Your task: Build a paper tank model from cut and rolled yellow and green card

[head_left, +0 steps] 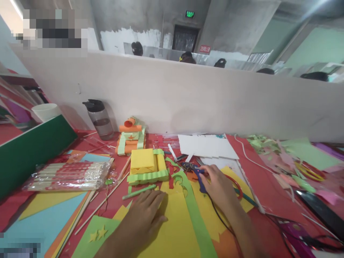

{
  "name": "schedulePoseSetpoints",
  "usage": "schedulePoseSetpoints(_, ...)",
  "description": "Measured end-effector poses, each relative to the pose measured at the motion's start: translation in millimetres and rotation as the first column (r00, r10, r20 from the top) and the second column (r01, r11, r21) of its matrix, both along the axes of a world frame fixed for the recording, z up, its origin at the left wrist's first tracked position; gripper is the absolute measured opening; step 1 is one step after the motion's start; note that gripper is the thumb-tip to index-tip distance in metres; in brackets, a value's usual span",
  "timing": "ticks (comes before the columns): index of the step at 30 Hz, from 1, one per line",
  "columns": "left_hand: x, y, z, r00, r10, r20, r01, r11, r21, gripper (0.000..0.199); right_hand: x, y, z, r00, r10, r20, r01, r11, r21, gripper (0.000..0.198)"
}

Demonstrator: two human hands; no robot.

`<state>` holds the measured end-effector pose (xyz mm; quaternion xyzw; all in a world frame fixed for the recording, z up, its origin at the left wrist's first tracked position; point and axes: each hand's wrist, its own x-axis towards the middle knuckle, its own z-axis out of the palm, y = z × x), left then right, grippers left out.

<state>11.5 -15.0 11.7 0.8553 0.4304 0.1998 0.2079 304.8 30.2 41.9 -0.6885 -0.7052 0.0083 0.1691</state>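
My left hand (pixel 146 215) lies over a sheet of yellow paper (pixel 177 229), thumb apart from the fingers, with nothing visible in its grip. Just beyond its knuckles is a thin green paper roll (pixel 138 192). My right hand (pixel 219 184) is closed around the blue handle of a hot glue gun (pixel 200 177), whose nozzle end points left and is smudged dark. Behind my left hand stands a yellow paper block (pixel 142 160) flanked by crimped green strips (pixel 147 177). A curved green paper strip (pixel 192 204) runs beside the yellow sheet.
An orange and green paper model tank (pixel 131 138) stands at the back beside a water bottle (pixel 99 120). Wrapped sticks (pixel 70 175) lie left, near a green board (pixel 34 150). Right are white boards (pixel 206 146), scissors (pixel 309 170), a phone (pixel 322 211) and cables. A white partition (pixel 188 96) rises behind.
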Motion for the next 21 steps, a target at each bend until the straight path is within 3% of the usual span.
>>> schedulePoseSetpoints(3,4,1,-7.3,0.998,0.063,0.006,-0.063,0.997,-0.054,0.064,26,-4,10,0.976,-0.123,0.182,0.141,0.986,-0.090,0.022)
schedulePoseSetpoints(6,6,4,-10.1,0.995,0.100,0.006,-0.099,0.990,-0.096,0.064,38,-10,14,0.955,-0.173,0.241,0.217,0.961,-0.170,0.023)
schedulePoseSetpoints(12,11,11,-1.1,0.997,0.059,0.043,-0.055,0.993,-0.107,0.047,39,-12,4,0.954,-0.118,0.277,0.177,0.964,-0.199,0.030)
schedulePoseSetpoints(18,-1,21,32.0,0.998,0.038,0.053,-0.033,0.995,-0.098,0.015,52,-15,7,0.976,-0.100,0.192,0.134,0.976,-0.172,0.040)
schedulePoseSetpoints(21,-13,29,65.3,0.987,0.063,0.147,-0.035,0.982,-0.185,0.014,57,-17,16,0.997,-0.078,-0.021,0.074,0.986,-0.146,0.043)
